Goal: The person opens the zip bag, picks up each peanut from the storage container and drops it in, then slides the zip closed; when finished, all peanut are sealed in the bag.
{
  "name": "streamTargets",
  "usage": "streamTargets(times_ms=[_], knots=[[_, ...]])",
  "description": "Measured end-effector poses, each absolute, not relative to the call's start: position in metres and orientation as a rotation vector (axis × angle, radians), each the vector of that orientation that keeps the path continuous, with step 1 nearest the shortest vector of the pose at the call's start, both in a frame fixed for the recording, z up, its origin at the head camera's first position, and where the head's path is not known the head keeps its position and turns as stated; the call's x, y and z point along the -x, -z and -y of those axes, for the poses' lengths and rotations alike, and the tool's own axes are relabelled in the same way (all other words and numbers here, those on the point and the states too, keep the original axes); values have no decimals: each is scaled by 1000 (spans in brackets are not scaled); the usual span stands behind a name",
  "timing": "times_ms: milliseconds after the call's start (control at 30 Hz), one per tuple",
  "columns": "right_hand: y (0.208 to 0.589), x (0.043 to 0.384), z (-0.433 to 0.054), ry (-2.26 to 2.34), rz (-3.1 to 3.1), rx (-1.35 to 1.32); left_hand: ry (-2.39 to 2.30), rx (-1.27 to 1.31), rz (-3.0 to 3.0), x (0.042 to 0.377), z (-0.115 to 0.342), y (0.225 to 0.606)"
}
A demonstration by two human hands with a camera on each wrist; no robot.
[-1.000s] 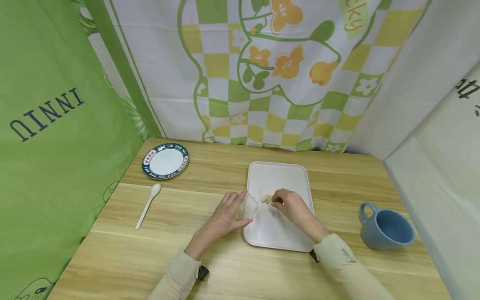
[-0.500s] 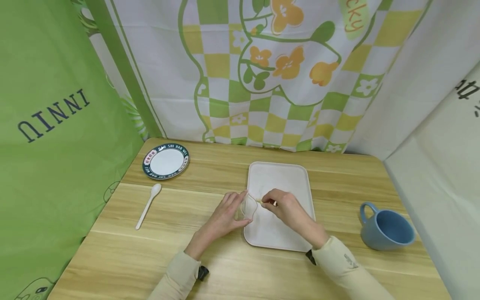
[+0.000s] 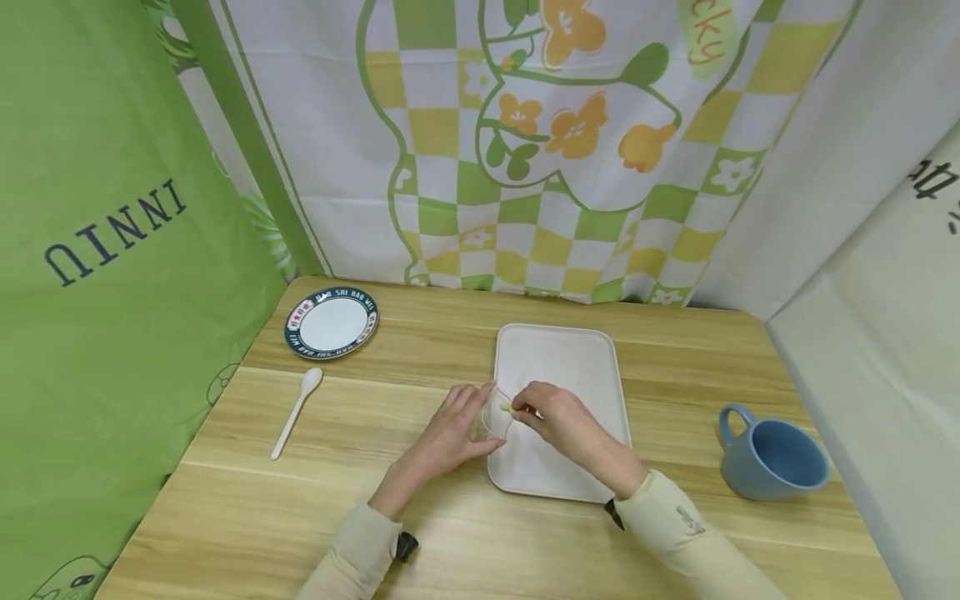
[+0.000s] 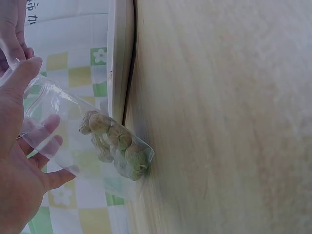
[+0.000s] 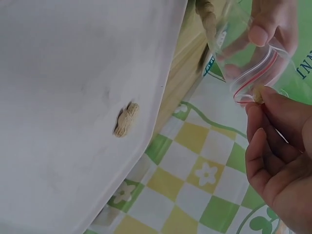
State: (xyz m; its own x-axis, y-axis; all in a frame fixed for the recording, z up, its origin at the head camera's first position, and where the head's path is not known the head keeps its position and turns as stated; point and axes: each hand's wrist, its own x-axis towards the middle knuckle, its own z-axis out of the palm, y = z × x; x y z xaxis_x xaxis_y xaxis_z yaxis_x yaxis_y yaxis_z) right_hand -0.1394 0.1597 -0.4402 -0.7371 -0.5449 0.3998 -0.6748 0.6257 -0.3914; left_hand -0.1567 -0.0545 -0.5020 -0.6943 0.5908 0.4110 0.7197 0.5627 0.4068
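My left hand (image 3: 450, 429) holds a clear zip bag (image 4: 61, 109) at its mouth, beside the tray's left edge. Several unshelled peanuts (image 4: 119, 146) lie at the bottom of the bag, which hangs low near the tabletop. My right hand (image 3: 564, 421) pinches a peanut (image 5: 258, 93) between thumb and fingertips, right at the bag's mouth by the red zip line. Another peanut (image 5: 126, 119) lies on the pale tray (image 3: 555, 358) in the right wrist view; in the head view I cannot make it out.
A white plate with a dark green rim (image 3: 360, 337) sits at the back left, with a white spoon (image 3: 295, 417) in front of it. A blue mug (image 3: 772, 458) stands at the right. Curtains hang behind the wooden table (image 3: 247, 517) and at both sides.
The right hand has picked up from the tray and moved left to the bag's mouth with a peanut. The left hand and bag stay nearly where they were.
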Motion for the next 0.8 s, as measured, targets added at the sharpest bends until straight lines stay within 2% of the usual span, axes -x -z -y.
streamTargets(times_ms=[367,633,800], knots=[[441,144,-162,-601,2569,-1040,807,1110,2574,156,52,502],[445,165,-187,-675,2648,-786,792,1111,2569,157,54,502],[457,175,-196,-650,2789,-716,812,1107,2577,155,55,500]])
